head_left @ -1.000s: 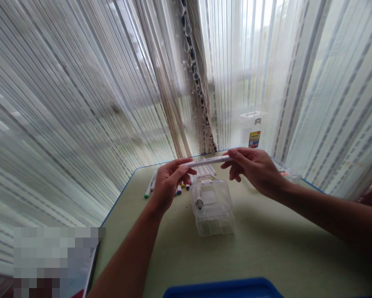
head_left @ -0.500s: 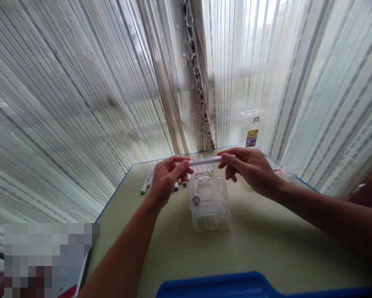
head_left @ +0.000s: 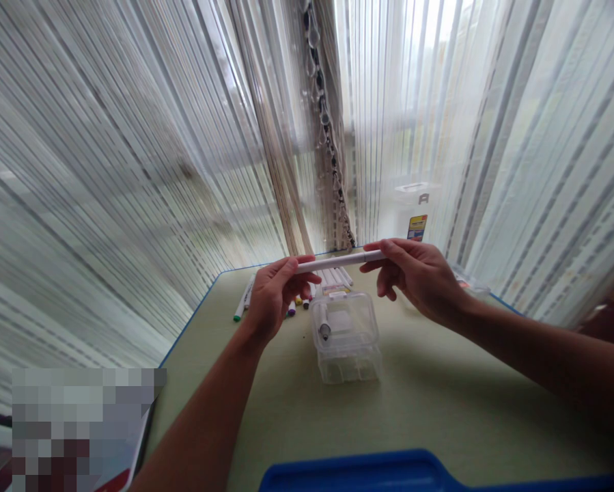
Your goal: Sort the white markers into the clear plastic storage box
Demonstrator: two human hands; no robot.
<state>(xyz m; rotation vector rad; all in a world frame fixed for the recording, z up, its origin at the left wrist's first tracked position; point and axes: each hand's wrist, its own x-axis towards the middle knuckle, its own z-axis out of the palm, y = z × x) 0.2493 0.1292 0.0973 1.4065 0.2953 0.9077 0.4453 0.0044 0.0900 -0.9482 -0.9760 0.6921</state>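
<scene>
A white marker pen (head_left: 340,261) is held level in the air between my two hands. My left hand (head_left: 278,290) pinches its left end, and my right hand (head_left: 414,270) grips the right end between thumb and fingers. Below it on the table stands a clear plastic box (head_left: 348,362), with a grey-white pen-like piece (head_left: 324,326) on or under its lid. More white markers (head_left: 335,277) lie behind the box. Others with green, purple and yellow ends (head_left: 291,309) lie near my left hand, which partly hides them.
The pale green table (head_left: 286,410) has a blue edge. A blue tray (head_left: 358,471) lies at the front. A tall clear container with a label (head_left: 416,222) stands at the back right, near clear packaging (head_left: 470,281). String curtains (head_left: 132,137) hang behind.
My right hand has shifted slightly, its thumb and fingers now further along the marker's right end. The marker's printed side has turned out of sight, and more of its length shows.
</scene>
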